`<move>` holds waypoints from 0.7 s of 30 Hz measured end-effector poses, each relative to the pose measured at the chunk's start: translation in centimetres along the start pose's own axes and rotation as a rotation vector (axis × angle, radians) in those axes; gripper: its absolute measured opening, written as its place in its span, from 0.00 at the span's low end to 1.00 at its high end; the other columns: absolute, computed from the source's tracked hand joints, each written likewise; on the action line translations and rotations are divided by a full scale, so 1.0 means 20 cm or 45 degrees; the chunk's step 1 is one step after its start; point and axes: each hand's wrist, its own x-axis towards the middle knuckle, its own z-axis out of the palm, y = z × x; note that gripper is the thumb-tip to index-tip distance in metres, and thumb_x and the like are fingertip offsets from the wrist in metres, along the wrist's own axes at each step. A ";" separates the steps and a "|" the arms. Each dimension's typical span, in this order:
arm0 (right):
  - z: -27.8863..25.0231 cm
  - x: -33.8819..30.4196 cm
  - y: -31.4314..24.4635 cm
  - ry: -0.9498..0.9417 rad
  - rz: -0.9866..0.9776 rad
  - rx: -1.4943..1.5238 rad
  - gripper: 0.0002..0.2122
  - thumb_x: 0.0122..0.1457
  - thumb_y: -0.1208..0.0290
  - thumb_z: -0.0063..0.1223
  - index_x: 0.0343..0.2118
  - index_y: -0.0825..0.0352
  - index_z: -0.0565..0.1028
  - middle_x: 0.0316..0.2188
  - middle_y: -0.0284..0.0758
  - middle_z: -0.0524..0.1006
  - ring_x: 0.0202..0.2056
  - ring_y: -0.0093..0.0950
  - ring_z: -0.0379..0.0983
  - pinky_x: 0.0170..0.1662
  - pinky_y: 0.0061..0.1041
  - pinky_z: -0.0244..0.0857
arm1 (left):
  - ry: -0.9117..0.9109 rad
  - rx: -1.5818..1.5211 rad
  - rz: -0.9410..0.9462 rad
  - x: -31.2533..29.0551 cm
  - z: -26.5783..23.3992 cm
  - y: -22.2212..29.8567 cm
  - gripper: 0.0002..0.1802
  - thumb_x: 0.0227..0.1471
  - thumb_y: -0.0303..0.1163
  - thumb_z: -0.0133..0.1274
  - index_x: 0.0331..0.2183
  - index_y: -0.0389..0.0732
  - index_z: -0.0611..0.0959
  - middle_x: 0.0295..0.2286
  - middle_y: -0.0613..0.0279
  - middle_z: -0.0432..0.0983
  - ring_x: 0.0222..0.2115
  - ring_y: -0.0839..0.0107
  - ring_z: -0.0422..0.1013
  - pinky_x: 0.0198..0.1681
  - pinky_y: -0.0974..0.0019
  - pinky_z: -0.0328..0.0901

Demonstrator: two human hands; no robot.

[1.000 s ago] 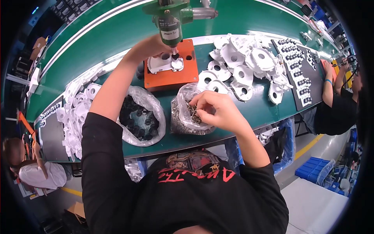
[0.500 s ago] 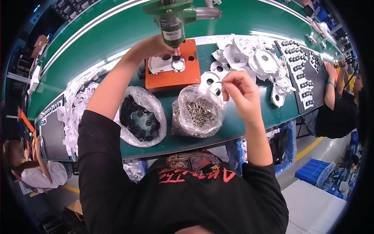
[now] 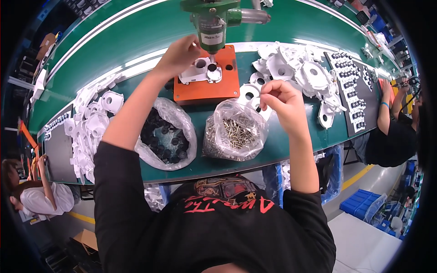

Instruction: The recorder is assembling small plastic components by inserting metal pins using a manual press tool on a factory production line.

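Observation:
My left hand [image 3: 180,53] is raised beside the green machine head [image 3: 212,32], its fingers curled inward; whatever they hold is hidden. Below it, a white plastic housing [image 3: 198,74] with dark round openings lies on the orange fixture block [image 3: 207,92]. The machine's thin metal spindle [image 3: 212,58] points down at the housing. My right hand [image 3: 287,102] hovers over the right rim of a clear plastic bag of metal screws [image 3: 239,132]. Its thumb and forefinger are pinched, and anything between them is too small to make out.
An open bag of black round parts [image 3: 165,139] stands left of the screws. White housings pile up at left [image 3: 93,123] and right [image 3: 314,73]. Dark trays [image 3: 349,93] carry rows of assembled pieces. Co-workers sit at both sides [image 3: 391,132], [image 3: 48,195].
My left hand has lifted off the white housing and moved up beside the machine head. The spindle tip sits slightly higher above the housing. My right hand stays pinched near the screw bag.

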 end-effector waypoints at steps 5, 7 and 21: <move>0.00 0.16 0.07 -0.027 0.131 -0.210 0.04 0.52 0.82 0.50 0.31 0.74 0.74 0.23 0.31 0.73 0.26 0.19 0.69 0.31 0.18 0.63 | 0.208 0.311 0.433 -0.34 0.11 -0.09 0.20 0.45 0.35 0.54 0.41 0.36 0.75 0.31 0.51 0.73 0.35 0.54 0.71 0.41 0.59 0.66; 0.03 0.25 0.07 -0.070 0.215 -0.320 0.06 0.51 0.80 0.49 0.32 0.74 0.75 0.26 0.31 0.73 0.27 0.18 0.68 0.33 0.17 0.63 | 0.224 0.526 0.607 -0.42 0.18 -0.06 0.24 0.44 0.42 0.57 0.43 0.40 0.75 0.40 0.49 0.68 0.42 0.53 0.68 0.44 0.56 0.65; 0.19 0.63 0.12 -0.259 0.099 -0.478 0.10 0.47 0.77 0.57 0.33 0.74 0.73 0.25 0.33 0.75 0.23 0.19 0.70 0.29 0.18 0.66 | 0.564 0.679 0.611 -0.39 0.29 -0.07 0.28 0.33 0.52 0.63 0.38 0.49 0.79 0.35 0.55 0.67 0.36 0.58 0.68 0.38 0.59 0.68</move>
